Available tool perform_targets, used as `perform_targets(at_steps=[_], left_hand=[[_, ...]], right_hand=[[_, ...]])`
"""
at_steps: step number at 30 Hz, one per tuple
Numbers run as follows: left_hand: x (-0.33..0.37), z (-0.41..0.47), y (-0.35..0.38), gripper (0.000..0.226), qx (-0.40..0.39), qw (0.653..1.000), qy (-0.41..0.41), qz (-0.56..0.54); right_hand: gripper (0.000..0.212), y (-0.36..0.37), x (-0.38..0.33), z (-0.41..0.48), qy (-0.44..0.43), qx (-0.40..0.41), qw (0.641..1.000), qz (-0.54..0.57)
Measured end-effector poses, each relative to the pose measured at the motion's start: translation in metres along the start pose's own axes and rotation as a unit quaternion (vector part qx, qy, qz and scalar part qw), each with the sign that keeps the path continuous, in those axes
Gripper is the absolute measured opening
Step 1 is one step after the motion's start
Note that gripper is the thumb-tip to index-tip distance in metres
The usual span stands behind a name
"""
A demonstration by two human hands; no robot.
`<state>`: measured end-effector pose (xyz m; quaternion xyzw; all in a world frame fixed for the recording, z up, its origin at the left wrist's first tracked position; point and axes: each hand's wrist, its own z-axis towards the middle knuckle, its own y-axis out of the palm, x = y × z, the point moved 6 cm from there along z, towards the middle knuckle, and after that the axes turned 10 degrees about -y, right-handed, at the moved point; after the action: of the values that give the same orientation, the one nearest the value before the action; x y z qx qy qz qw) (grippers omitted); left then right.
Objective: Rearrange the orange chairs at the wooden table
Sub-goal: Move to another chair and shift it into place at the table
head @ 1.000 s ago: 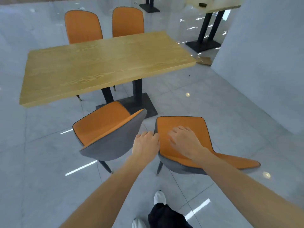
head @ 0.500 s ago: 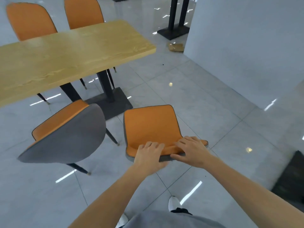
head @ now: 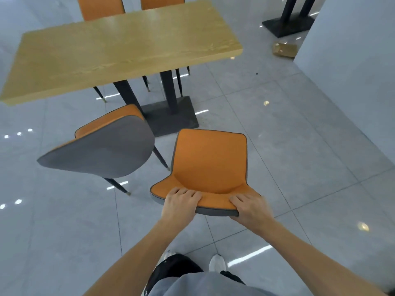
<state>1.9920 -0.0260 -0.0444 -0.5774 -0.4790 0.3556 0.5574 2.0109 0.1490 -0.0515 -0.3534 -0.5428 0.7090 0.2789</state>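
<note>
Both hands have slid back along the top edge of the orange-fronted, grey-backed chair (head: pixel 210 165) since half a second ago, spreading wider apart, while the long pale wooden table (head: pixel 119 50) now fills more of the upper view. At the left, a second orange chair with a grey fabric back (head: pixel 100 146) stands near the table's black pedestal base (head: pixel 168 118), its back turned toward the camera and its thin dark legs on the glossy grey tiled floor (head: pixel 299 146). Just to its right, apart from it, stands the gripped chair, seat facing the table. The left hand (head: pixel 180 202) is clenched over the left part of that chair's backrest rim, fingers curled onto the orange side; the right hand (head: pixel 251 207) clasps the right corner the same way. Two more orange chair backs (head: pixel 100 7) show beyond the table's far edge. At the far right, a small brown cardboard piece (head: pixel 285 50) lies on the floor beside a pale wall (head: pixel 352 50).
</note>
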Motion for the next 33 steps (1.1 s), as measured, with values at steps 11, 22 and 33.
perform_targets(at_steps=[11, 22, 33], left_hand=[[-0.035, 0.064, -0.016, 0.027, 0.022, 0.999, -0.021, 0.01], [-0.083, 0.158, -0.031, 0.025, -0.004, 0.999, -0.041, 0.028], [-0.105, 0.236, -0.044, 0.023, -0.001, 0.999, -0.034, 0.035]], right_hand=[[0.031, 0.005, 0.035, 0.072, -0.028, 0.04, 0.999, -0.015], [0.033, 0.012, 0.087, 0.167, -0.047, 0.054, 0.997, -0.028], [0.033, 0.012, 0.14, 0.238, -0.037, 0.043, 0.997, -0.044]])
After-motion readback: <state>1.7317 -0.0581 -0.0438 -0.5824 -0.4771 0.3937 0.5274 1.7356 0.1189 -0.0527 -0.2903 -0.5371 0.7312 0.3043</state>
